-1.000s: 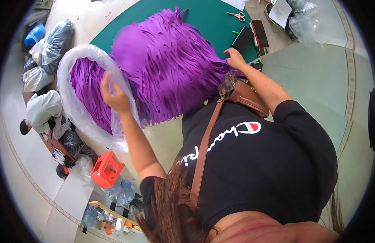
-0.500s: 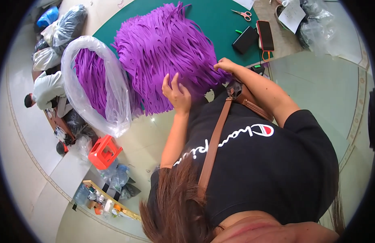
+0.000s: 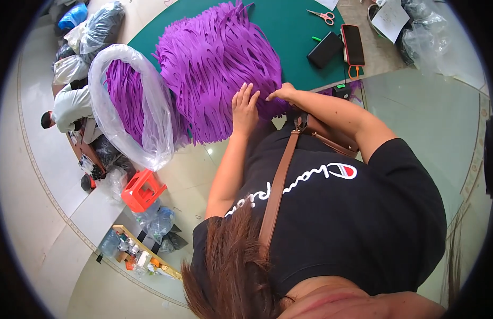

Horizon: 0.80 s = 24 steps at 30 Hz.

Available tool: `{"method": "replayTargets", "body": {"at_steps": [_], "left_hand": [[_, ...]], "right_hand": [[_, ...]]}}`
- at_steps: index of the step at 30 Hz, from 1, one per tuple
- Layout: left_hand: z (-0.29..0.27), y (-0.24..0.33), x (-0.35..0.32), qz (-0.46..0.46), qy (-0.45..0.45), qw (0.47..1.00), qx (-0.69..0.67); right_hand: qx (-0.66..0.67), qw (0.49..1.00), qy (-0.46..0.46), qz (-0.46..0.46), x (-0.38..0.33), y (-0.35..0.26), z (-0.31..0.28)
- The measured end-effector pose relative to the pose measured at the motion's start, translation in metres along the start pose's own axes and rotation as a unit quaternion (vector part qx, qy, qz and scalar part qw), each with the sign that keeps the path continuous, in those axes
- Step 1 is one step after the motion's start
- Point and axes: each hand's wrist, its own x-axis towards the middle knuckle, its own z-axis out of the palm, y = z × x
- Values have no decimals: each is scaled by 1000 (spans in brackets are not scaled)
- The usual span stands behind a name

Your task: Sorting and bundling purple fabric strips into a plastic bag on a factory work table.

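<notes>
A big heap of purple fabric strips (image 3: pixel 214 64) lies on a green mat (image 3: pixel 294 24) and hangs over its near edge. My left hand (image 3: pixel 245 109) rests flat on the heap's near side, fingers spread, holding nothing. Just to its right, my right hand (image 3: pixel 282 93) is pinched on strips at the heap's lower right edge. A clear plastic bag (image 3: pixel 150 133) with more purple strips inside stands open to the left of the heap, apart from both hands.
Pink-handled scissors (image 3: pixel 321 16), a black case (image 3: pixel 324 49) and a phone (image 3: pixel 353 44) lie on the mat's far right. A red plastic crate (image 3: pixel 142 190), bottles (image 3: pixel 156 220) and stuffed bags (image 3: pixel 97 26) sit on the floor at left, where another person (image 3: pixel 68 109) crouches.
My left hand left the plastic bag's rim and moved right onto the heap, beside my right hand. My right hand stayed at the heap's lower right edge.
</notes>
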Motion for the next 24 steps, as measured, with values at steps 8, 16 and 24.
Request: {"method": "replayTargets", "body": {"at_steps": [8, 16, 24], "left_hand": [[2, -3, -3, 5, 3, 1000, -5], [-4, -1, 4, 30, 6, 1000, -2], [-5, -11, -9, 20, -16, 1000, 12]], "right_hand": [[68, 996, 47, -37, -15, 1, 8], [174, 982, -29, -72, 25, 25, 3], [323, 920, -222, -21, -30, -4, -18]]}}
